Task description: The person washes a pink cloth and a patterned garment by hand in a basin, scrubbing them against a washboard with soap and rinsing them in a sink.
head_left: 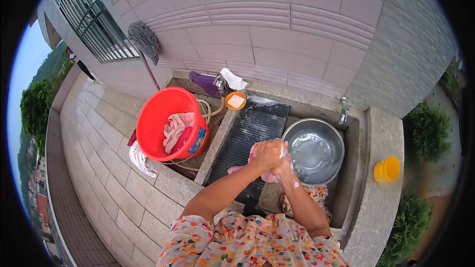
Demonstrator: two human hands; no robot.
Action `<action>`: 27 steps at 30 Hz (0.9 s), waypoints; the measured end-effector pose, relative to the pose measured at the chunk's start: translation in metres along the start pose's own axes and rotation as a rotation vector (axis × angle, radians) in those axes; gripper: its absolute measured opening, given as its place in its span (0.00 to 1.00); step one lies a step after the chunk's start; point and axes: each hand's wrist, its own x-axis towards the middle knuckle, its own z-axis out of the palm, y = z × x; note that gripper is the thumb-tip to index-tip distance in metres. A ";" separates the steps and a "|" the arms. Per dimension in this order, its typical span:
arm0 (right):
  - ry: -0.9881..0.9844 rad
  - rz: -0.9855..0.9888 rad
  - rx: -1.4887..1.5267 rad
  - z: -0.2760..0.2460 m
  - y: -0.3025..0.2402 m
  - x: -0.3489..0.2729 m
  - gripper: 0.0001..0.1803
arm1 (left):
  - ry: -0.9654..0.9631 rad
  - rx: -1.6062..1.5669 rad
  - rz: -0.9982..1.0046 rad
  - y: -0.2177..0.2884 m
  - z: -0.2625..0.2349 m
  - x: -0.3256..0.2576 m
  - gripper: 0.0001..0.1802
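My left hand (268, 154) and my right hand (283, 166) press together, both closed around a wet pink cloth (269, 177). Parts of the cloth stick out beyond the fingers and hang below them. White suds cling to my hands and right wrist. Beneath them lies a black ridged washboard (250, 131), set in a concrete sink (360, 133). Just right of my hands stands a round metal basin (335, 160) with water in it. My fingertips are mostly hidden in the grip.
Left of the washboard stands a red bucket (147, 124) holding pink cloths (177, 131). Soap (236, 101) sits in an orange bowl (229, 107) near a tap. Another tap (343, 111) is behind the basin. A yellow cup (381, 172) stands on the right ledge; a mop (143, 42) leans on the wall.
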 end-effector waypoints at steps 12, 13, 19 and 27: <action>0.187 -0.124 -0.112 -0.012 0.002 -0.004 0.12 | 0.171 -0.033 -0.302 -0.028 0.033 -0.018 0.14; 0.126 -0.106 -0.098 -0.017 0.005 -0.001 0.12 | 0.215 0.034 -0.320 -0.044 0.035 -0.014 0.16; 0.063 -0.196 0.177 -0.037 -0.017 0.013 0.14 | 0.257 -0.902 -0.897 -0.056 0.001 0.011 0.04; 0.085 -0.098 0.019 -0.022 0.011 -0.001 0.10 | -0.075 -0.079 0.127 0.010 0.004 -0.007 0.14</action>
